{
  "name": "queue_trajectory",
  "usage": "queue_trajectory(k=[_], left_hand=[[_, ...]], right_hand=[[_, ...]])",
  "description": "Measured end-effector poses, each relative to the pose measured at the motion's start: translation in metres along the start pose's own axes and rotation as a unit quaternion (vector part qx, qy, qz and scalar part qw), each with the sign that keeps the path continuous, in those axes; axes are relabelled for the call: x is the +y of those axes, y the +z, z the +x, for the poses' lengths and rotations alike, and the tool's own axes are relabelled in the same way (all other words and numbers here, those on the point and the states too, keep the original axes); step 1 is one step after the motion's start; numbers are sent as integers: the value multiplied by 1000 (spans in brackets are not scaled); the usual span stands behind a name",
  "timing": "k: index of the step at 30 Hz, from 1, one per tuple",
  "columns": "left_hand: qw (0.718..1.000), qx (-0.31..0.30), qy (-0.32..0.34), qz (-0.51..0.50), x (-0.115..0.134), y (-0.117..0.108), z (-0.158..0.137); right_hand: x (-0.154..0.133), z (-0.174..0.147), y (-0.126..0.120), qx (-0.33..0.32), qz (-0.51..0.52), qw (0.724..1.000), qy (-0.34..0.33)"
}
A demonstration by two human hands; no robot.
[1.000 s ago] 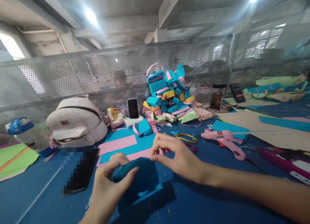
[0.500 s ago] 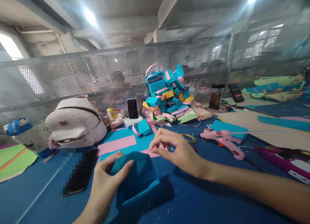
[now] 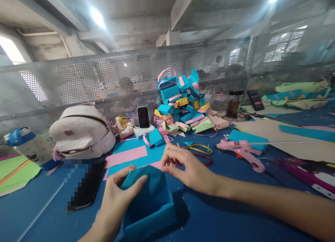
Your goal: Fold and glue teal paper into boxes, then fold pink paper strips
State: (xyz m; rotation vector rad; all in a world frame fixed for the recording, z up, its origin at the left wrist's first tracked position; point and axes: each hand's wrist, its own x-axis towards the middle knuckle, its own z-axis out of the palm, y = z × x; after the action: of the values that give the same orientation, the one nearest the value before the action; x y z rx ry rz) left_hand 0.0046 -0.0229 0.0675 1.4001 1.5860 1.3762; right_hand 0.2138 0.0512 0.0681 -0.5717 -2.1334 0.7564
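A folded blue paper box (image 3: 150, 217), its open side turned toward me, is low in the middle of the view. My left hand (image 3: 125, 188) is closed on its upper left wall, thumb in front and fingers behind. At the box's upper right corner, my right hand (image 3: 190, 165) is curled, thumb and forefinger pinching the paper's edge. Scissors (image 3: 200, 149) with a yellow and a red handle lie just behind the right hand. Further right rests a pink hot glue gun (image 3: 244, 149) with a clear glue stick in it.
Blue and pink paper sheets (image 3: 128, 156) lie behind my hands. A heap of small paper boxes (image 3: 180, 105) stands against the perforated metal screen (image 3: 91, 81). Left are a black phone (image 3: 89, 186), a white backpack (image 3: 81, 130) and a bottle (image 3: 31, 147). A purple-and-white tool (image 3: 309, 175) lies right.
The blue paper box has tipped down toward me, showing more of its inside. My right hand has shifted slightly down, its fingertips reaching the box's edge, and the scissors show more.
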Motion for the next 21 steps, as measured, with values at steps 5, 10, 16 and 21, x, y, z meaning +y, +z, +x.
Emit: queue_trajectory(k=[5,10,16,21], left_hand=[[989,35,-99,-106,4,-2,5],[988,33,-102,-109,4,-1,7],[990,16,-98,-99,3,4,1],[998,12,-44,-33,-1,1,2]], right_hand=[[3,1,-3,26,-25,999,-15],[6,5,-3,46,8,999,-12],[5,5,-2,45,24,999,11],[4,4,2,28,48,998,25]])
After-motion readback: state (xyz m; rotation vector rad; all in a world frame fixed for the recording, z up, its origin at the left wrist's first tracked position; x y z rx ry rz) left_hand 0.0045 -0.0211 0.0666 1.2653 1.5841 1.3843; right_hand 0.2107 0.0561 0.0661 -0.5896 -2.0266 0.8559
